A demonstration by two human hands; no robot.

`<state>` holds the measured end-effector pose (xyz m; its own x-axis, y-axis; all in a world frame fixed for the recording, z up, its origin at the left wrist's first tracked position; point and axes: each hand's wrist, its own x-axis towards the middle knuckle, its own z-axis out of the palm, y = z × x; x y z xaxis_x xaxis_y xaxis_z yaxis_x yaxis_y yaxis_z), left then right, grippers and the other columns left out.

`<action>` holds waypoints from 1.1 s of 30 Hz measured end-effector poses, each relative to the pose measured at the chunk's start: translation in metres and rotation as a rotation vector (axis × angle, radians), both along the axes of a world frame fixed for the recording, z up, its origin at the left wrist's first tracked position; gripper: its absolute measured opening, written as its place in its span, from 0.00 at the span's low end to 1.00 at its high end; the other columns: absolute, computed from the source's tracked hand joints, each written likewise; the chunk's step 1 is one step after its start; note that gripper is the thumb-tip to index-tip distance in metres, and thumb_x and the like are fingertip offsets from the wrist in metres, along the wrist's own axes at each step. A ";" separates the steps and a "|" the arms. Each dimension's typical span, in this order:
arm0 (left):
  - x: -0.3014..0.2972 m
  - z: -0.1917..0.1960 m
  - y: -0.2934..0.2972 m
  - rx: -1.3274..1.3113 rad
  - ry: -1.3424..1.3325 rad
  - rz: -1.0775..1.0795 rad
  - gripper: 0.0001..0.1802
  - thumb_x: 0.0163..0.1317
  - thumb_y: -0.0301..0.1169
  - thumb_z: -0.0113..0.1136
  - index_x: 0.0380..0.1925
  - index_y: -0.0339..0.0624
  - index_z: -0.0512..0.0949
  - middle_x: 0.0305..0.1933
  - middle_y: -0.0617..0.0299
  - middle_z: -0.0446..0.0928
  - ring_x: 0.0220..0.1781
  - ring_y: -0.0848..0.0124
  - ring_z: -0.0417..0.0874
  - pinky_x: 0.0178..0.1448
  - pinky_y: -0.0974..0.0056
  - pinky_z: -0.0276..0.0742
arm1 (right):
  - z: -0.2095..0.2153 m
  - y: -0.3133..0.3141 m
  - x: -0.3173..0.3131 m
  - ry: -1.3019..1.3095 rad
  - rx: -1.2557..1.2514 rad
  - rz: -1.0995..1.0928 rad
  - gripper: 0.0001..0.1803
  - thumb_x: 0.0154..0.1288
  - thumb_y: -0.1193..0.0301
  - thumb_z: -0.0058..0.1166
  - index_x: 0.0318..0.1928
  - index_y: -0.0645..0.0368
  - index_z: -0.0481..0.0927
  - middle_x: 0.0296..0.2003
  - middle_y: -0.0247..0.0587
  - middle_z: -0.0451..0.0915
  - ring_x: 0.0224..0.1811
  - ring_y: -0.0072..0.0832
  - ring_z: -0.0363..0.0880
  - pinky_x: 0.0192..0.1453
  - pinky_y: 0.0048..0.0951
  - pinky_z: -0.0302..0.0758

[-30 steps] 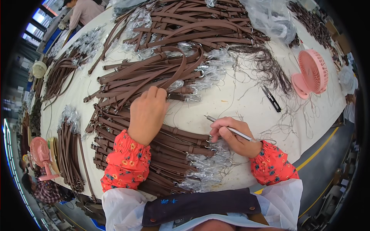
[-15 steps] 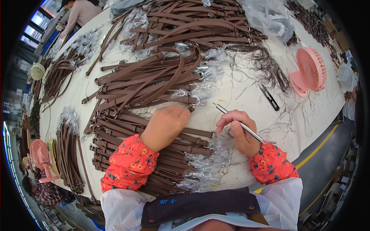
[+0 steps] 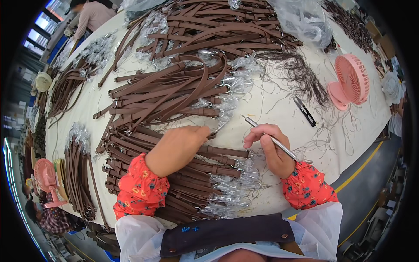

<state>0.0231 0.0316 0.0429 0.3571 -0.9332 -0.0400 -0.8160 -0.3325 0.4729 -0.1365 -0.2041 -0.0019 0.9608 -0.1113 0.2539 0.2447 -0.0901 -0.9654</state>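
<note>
My left hand [image 3: 176, 148] is closed over the gap between two rows of brown straps, its fingertips pinching the end of a brown strap [image 3: 212, 136] with clear plastic film at its tip. Most of that strap is hidden under the hand. My right hand [image 3: 274, 148] holds a slim silver pen-like tool [image 3: 271, 139] with a thin point, slanting up to the left over the white table cover. Below my left hand lies a row of brown straps [image 3: 187, 192], their metal buckles wrapped in clear plastic [image 3: 231, 187] on the right side.
Beyond the hands lies a larger strap pile [image 3: 227, 30]. Black thread snips [image 3: 305, 112] rest on the right, near loose dark threads [image 3: 301, 74] and a pink fan [image 3: 351, 81]. Another strap bundle [image 3: 78, 179] and a pink fan [image 3: 46, 177] are at left. A person [image 3: 92, 17] works far left.
My left hand has drawn a little left and toward me, with the strap end in its fingers. One strap below it has slid right. My right hand has hardly moved.
</note>
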 end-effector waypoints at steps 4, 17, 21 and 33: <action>-0.006 -0.007 -0.008 0.010 0.274 -0.064 0.07 0.68 0.27 0.58 0.44 0.38 0.78 0.32 0.47 0.81 0.37 0.43 0.82 0.42 0.48 0.77 | -0.004 0.001 0.002 0.032 0.065 -0.027 0.15 0.82 0.66 0.43 0.58 0.64 0.74 0.44 0.44 0.82 0.43 0.27 0.83 0.51 0.29 0.78; -0.013 0.031 0.011 0.089 0.046 -0.174 0.14 0.59 0.22 0.59 0.45 0.41 0.81 0.34 0.54 0.82 0.38 0.51 0.85 0.41 0.52 0.81 | -0.002 0.001 0.000 0.076 0.066 0.041 0.15 0.82 0.66 0.43 0.58 0.62 0.74 0.48 0.45 0.80 0.35 0.25 0.84 0.43 0.26 0.78; -0.020 0.003 -0.014 -0.148 0.087 -0.078 0.13 0.62 0.21 0.58 0.47 0.40 0.80 0.37 0.53 0.81 0.41 0.50 0.83 0.44 0.52 0.79 | -0.004 -0.002 0.003 0.016 -0.109 -0.022 0.15 0.82 0.67 0.44 0.58 0.62 0.75 0.48 0.43 0.81 0.37 0.25 0.83 0.45 0.26 0.78; -0.014 -0.055 -0.030 -0.476 0.150 0.117 0.12 0.65 0.19 0.61 0.48 0.39 0.79 0.43 0.55 0.77 0.37 0.62 0.80 0.43 0.62 0.77 | -0.002 -0.003 0.009 -0.119 -0.176 -0.147 0.14 0.81 0.68 0.45 0.58 0.63 0.75 0.47 0.46 0.82 0.45 0.28 0.82 0.52 0.29 0.77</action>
<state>0.0091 0.0015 -0.0122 0.4828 -0.8149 0.3207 -0.6980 -0.1370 0.7029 -0.1274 -0.2070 -0.0039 0.8998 -0.1920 0.3919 0.3271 -0.2976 -0.8969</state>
